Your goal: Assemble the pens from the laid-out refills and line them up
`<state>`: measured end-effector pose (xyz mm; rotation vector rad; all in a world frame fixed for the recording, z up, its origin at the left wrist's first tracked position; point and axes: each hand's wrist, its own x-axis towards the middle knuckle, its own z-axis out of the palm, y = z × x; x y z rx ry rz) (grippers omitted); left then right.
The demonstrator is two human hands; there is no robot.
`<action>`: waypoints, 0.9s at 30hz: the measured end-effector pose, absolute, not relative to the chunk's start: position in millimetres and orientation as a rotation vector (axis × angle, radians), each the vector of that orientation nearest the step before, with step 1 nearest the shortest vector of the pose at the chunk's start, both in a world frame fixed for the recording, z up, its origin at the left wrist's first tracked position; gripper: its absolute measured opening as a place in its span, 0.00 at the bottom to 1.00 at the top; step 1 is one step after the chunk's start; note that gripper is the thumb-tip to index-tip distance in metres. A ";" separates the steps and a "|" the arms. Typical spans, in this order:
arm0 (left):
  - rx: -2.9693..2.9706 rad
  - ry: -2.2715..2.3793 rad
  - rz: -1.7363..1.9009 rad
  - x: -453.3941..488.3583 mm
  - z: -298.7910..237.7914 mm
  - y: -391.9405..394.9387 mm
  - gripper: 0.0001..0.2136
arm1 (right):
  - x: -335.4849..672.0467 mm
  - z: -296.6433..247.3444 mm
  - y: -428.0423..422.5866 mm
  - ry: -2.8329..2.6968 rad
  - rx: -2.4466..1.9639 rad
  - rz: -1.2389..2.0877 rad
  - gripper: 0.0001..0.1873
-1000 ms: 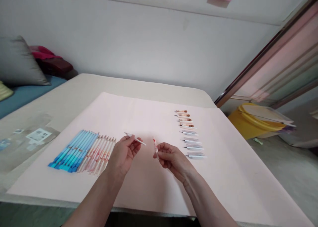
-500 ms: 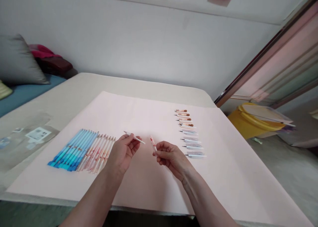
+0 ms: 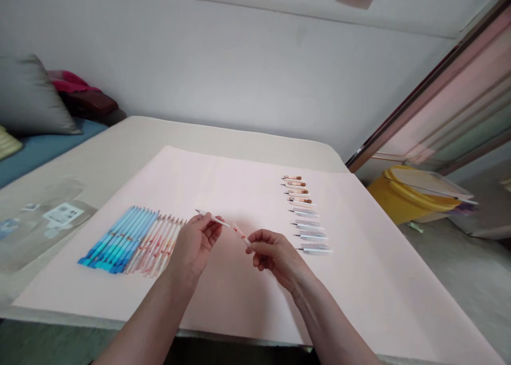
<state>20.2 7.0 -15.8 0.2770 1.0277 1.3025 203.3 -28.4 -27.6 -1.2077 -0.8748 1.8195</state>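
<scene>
My left hand [image 3: 195, 244] pinches a thin white pen refill [image 3: 211, 218] that points up and left. My right hand [image 3: 273, 255] pinches a clear pen barrel with red marks [image 3: 241, 233], tilted toward the refill's near end; the two tips are almost touching. Both hands hover over a pale pink sheet [image 3: 239, 280]. Left of my left hand lies a row of blue pens [image 3: 120, 239] and red-and-clear pens [image 3: 159, 242]. To the right of my right hand lies a column of pen caps and tips [image 3: 305, 213].
The pink sheet lies on a beige table [image 3: 131, 136]. A clear plastic packet [image 3: 40, 226] rests at the table's left. A grey cushion [image 3: 27, 99] and red cloth sit on a blue bed at the far left. A yellow bin [image 3: 403, 195] stands on the floor at the right.
My right hand has tilted the clear barrel from nearly upright toward the left, closing the gap to the refill. My left hand has hardly moved.
</scene>
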 end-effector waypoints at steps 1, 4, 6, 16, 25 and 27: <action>0.275 1.031 1.303 20.2 -15.8 6.8 0.02 | 203.1 -27.9 -28.1 -0.866 -1.206 1.822 0.07; 0.276 1.040 1.305 19.7 -15.9 6.3 0.02 | 202.1 -27.6 -27.3 -0.826 -1.191 1.820 0.06; 0.277 1.042 1.307 19.5 -15.9 6.1 0.02 | 201.3 -26.4 -27.0 -0.796 -1.185 1.814 0.06; 0.240 1.059 1.346 21.7 -19.1 7.9 0.04 | 201.3 -24.2 -26.4 -0.825 -1.205 1.808 0.06; 0.405 1.082 1.249 24.3 -16.8 5.5 0.05 | 198.3 -20.8 -26.5 -0.876 -1.244 1.790 0.06; 0.457 1.104 1.219 27.9 -17.3 3.1 0.06 | 197.7 -22.3 -26.5 -0.905 -1.254 1.755 0.05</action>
